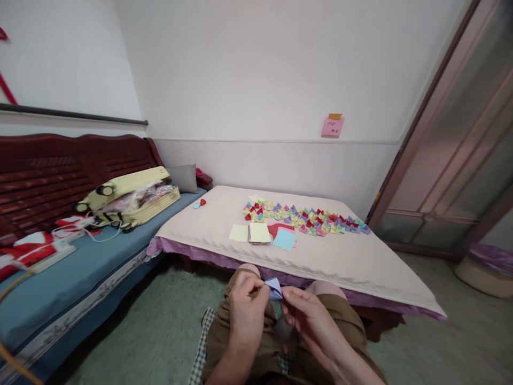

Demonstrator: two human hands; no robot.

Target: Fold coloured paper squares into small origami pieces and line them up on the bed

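Note:
A small piece of blue-violet folded paper (274, 289) is held over my lap between both hands. My left hand (249, 299) pinches its left edge with thumb and forefinger. On the other side, my right hand (302, 310) grips its right corner the same way. Just beyond my knees, on the table's near side, lie a stack of pale yellow square paper (259, 233), a light blue sheet (285, 239) and a red sheet (280, 228). Behind them spreads a wide band of folded paper pieces (306, 219) in several colours.
A cream cloth with a purple border covers the table (192, 230). Two small folded pieces (200, 203) lie at its far left. To the left, a blue-cushioned wooden bench (160, 219) bears a half-open yellow suitcase (136, 187). A bin (487, 270) stands at right.

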